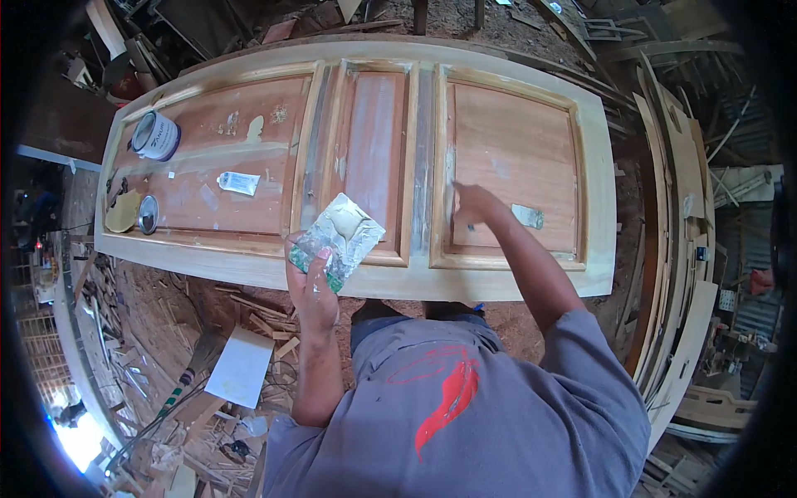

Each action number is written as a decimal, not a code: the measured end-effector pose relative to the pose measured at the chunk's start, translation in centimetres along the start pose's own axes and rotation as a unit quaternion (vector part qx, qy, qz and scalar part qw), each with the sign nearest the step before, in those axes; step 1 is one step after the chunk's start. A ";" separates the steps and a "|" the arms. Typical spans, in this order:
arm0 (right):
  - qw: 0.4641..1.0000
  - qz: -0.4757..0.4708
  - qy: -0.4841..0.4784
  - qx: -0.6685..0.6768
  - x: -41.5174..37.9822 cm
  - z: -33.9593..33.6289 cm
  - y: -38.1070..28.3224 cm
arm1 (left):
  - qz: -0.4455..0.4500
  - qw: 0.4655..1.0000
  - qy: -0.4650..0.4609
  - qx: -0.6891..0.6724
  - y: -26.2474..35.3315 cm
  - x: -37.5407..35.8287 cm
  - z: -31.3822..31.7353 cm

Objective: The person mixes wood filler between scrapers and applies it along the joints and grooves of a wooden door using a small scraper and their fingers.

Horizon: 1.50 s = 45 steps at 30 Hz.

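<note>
Inside the left grip (315,290) lies the silvery sheet (352,242).

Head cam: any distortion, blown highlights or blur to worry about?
Head view: wide-angle distortion, the panelled door's long edges bow outward, corners go black. Head view: bright patch at lower left is blown out; the foil sheet is bright but its creases show. Head view: right hand looks slightly soft; can't tell whether motion or focus.

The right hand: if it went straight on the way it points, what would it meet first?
Probably the raised wooden molding just past the fingertips of the right hand; whether they already touch is unclear.
</note>
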State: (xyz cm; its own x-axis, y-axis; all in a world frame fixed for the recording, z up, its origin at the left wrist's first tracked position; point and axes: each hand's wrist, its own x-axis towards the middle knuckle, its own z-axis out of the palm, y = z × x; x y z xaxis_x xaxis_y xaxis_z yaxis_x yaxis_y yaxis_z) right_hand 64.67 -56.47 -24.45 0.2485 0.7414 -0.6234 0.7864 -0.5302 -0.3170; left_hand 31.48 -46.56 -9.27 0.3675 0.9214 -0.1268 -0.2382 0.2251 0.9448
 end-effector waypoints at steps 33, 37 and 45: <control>0.997 -0.022 -0.036 -0.072 -2.8 2.3 -0.2 | 0.008 1.000 0.015 -0.003 -1.0 0.7 3.8; 0.987 -0.094 -0.110 -0.071 -4.0 1.2 -0.7 | 0.008 1.000 0.008 -0.006 -1.0 1.1 3.5; 0.999 -0.017 0.012 -0.031 2.5 -2.3 1.6 | -0.001 1.000 0.003 0.004 -1.3 0.6 2.9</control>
State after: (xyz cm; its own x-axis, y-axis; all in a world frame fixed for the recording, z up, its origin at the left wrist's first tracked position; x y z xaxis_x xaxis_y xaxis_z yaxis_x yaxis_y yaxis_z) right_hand 67.86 -54.48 -24.84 0.2335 0.7692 -0.5948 0.8284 -0.4777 -0.2925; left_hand 34.60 -47.23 -9.67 0.3622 0.9229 -0.1303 -0.2296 0.2238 0.9472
